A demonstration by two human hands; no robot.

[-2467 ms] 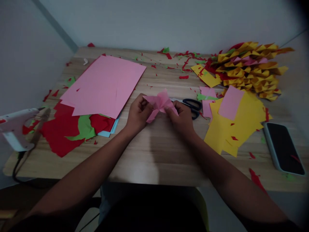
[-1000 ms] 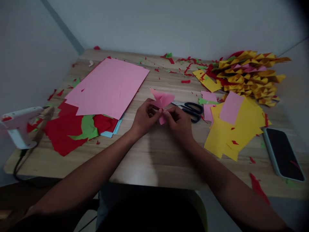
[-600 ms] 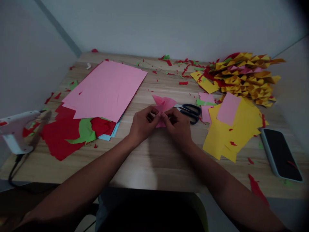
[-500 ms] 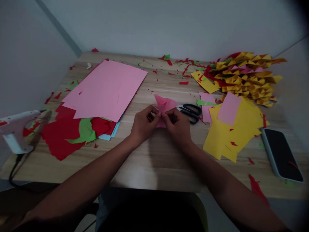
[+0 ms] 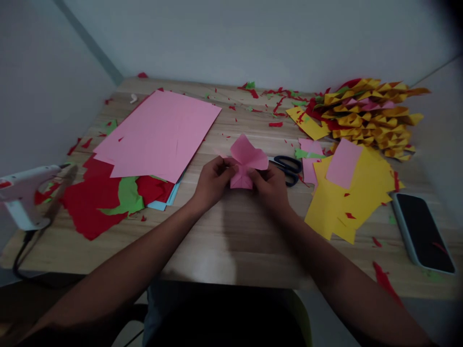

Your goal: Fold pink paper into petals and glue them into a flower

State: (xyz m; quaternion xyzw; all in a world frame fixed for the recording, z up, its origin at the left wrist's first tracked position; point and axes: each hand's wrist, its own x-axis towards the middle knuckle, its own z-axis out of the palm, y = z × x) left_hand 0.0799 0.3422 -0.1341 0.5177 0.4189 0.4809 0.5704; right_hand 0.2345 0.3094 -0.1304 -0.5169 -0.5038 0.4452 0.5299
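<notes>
A small piece of pink paper (image 5: 246,153), creased and partly folded, is held up between both hands over the middle of the table. My left hand (image 5: 214,180) pinches its left side with thumb and fingers. On its right side, my right hand (image 5: 270,185) grips it the same way. The upper part of the paper spreads out in flaps, while a squarish folded part hangs below the thumbs. Just behind my right hand lie dark-handled scissors (image 5: 288,164), their blades partly hidden by the paper and the hand.
Pink sheets (image 5: 159,135) lie left over red paper (image 5: 96,205). A glue gun (image 5: 27,193) stands at the left edge. Yellow paper pieces (image 5: 356,197), a phone (image 5: 423,232) and a pile of folded yellow paper (image 5: 376,118) occupy the right. Scraps litter the back.
My hands have moved slightly apart along the pink paper. Its upper flaps now stand open and higher, and the folded lower part shows between the thumbs.
</notes>
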